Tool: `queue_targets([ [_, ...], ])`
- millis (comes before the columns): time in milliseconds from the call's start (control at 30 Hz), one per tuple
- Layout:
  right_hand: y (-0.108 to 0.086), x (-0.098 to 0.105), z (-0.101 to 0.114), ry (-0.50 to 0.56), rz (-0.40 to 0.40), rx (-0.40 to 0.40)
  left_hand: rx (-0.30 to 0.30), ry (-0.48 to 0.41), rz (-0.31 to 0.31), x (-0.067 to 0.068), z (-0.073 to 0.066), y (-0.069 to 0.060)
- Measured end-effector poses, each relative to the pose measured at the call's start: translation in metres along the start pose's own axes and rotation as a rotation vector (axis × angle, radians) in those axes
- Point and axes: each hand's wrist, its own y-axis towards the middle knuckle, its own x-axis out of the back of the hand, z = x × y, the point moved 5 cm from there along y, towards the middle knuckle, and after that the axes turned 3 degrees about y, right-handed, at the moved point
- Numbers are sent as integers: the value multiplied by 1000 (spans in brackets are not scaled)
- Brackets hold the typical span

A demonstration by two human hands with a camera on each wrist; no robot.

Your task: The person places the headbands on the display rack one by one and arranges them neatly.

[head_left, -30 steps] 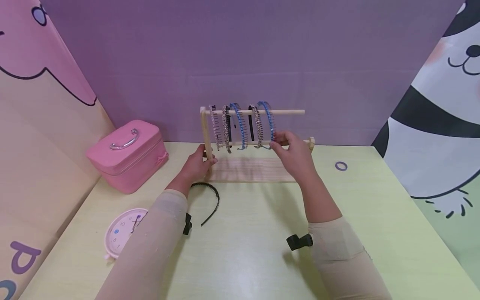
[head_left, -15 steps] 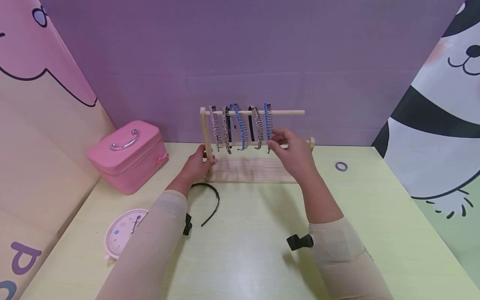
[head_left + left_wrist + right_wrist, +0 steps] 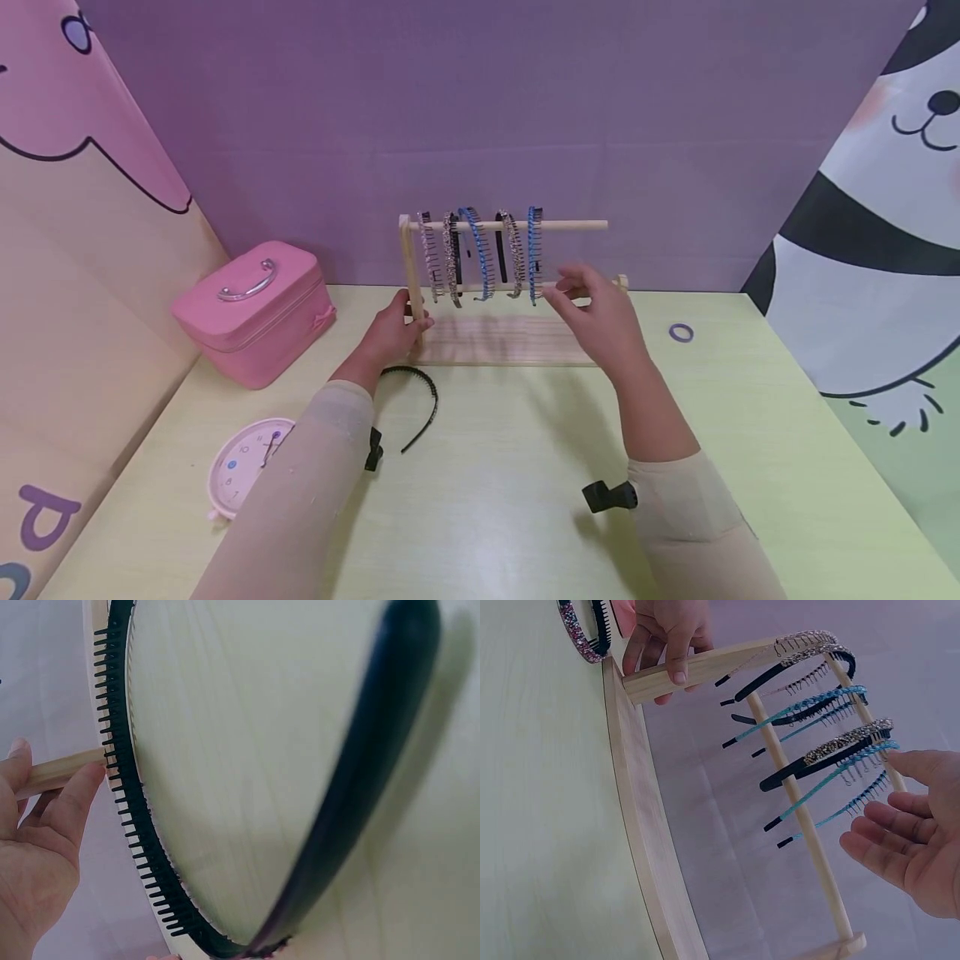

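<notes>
A wooden rack (image 3: 510,343) with two rods stands near the back of the table. Several headbands hang on it: pink, gold glittery, black and blue. My left hand (image 3: 393,327) grips the rack's left post (image 3: 712,666), thumb on one side and fingers on the other. The rightmost blue headband (image 3: 535,250) hangs from the upper rod, with my right hand (image 3: 600,321) just right of it. In the right wrist view that hand holds nothing; its fingers are loosely spread, and whether the thumb still touches the band is unclear. A black toothed headband (image 3: 433,402) lies on the table below the left hand.
A pink case (image 3: 251,317) with a silver handle stands at the left back. A pink clock (image 3: 243,462) lies partly behind the left sleeve. A small purple ring (image 3: 681,332) lies right of the rack. A purple cloth wall (image 3: 495,108) rises behind it.
The rightmost blue headband turned from slanted to nearly straight on the rod. My right hand let go of it and drew slightly right. The left hand stayed on the post.
</notes>
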Motion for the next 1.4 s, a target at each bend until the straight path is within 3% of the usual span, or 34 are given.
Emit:
queue_targets([
  [233, -17, 9, 3, -46, 9, -33, 6, -10, 2, 0, 0, 1],
  [367, -26, -1, 12, -93, 142, -3, 9, -8, 4, 2, 0, 0],
  [633, -46, -77, 36, -183, 595, 191, -6, -4, -2, 3, 0, -1],
  [800, -61, -127, 39, -307, 749, 326, -15, -3, 1, 3, -2, -2],
  [933, -72, -153, 38, -373, 845, 387, -13, 14, 6, 2, -3, -1],
  [1067, -78, -165, 33, -460, 910, 409, -9, 27, 8, 1, -1, -1],
  [1233, -76, -162, 27, -491, 897, 413, -5, 12, 10, 1, 0, -1],
  [1400, -67, -140, 16, -497, 869, 294, -10, 9, 13, 2, 0, 0],
])
